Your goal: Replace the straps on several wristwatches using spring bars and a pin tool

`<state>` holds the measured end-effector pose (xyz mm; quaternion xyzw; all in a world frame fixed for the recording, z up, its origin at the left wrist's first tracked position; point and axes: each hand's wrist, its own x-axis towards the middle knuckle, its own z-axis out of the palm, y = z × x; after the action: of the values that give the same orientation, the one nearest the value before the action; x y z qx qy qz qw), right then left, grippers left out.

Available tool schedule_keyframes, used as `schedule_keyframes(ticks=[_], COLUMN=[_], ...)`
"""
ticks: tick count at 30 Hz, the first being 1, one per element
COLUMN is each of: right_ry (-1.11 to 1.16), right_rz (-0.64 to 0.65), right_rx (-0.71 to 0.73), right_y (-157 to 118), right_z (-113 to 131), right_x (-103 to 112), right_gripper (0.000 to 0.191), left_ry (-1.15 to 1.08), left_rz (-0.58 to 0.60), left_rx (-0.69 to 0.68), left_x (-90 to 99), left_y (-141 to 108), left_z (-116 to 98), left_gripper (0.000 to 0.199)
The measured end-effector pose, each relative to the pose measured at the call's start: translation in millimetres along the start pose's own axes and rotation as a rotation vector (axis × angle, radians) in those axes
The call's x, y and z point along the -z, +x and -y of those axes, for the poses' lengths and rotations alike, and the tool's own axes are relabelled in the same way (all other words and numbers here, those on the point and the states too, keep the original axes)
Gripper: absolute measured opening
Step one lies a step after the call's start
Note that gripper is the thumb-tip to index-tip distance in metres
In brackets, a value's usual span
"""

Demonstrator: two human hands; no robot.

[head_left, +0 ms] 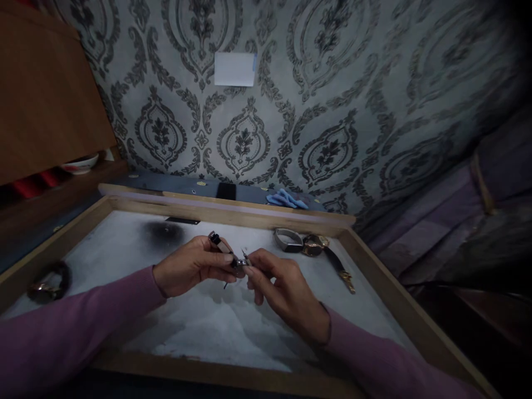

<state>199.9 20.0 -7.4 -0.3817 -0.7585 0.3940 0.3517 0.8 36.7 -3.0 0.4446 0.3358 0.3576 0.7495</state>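
Observation:
Over the middle of a wood-framed white tray, my left hand [197,266] is closed on a wristwatch [220,244], its dark strap pointing up and left. Close against the watch case, my right hand [276,280] pinches a thin pointed tool [245,255], its tip showing above the fingertips. The fingers hide much of the watch case. Right of my hands lie a silver watch [288,240] and a gold-toned watch [315,245] with a dark strap. Another dark-strapped watch [50,282] rests at the tray's left side.
The tray's wooden rim [382,277] surrounds the work area. A thin black item [183,220] lies near its back edge. Behind the rim are a dark flat object [226,191] and a blue cloth [286,199]. A bowl [81,164] stands on the left shelf.

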Motion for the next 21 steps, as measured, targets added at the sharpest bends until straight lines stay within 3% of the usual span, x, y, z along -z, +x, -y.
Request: schedule_keyframes(ticks=[5, 7, 11, 16, 21], right_ry=[0.254, 0.315, 0.363, 0.238, 0.041], right_rz=[0.055, 0.081, 0.117, 0.088, 0.038], right_rx=[-0.130, -0.164, -0.183, -0.063, 0.020], right_y=[7.3, 9.4, 9.6, 5.0, 2.4], right_z=[-2.1, -3.0, -4.3, -2.4, -0.6], right_x=[1.0, 1.4, 2.1, 2.3, 1.5], right_gripper=[0.035, 0.037, 0.034, 0.028, 0.023], left_ry=[0.499, 0.634, 0.471, 0.168, 0.240], left_rz=[-0.081, -0.086, -0.058, -0.068, -0.068], left_rx=[-0.318, -0.372, -0.250, -0.053, -0.085], left_x=[-3.6, -3.7, -1.9, -1.3, -1.5], left_y=[-7.0, -8.8, -6.3, -0.6, -1.5], left_z=[-11.7, -15.4, -15.3, -10.3, -12.0], left_gripper=[0.015, 0.011, 0.015, 0.022, 0.022])
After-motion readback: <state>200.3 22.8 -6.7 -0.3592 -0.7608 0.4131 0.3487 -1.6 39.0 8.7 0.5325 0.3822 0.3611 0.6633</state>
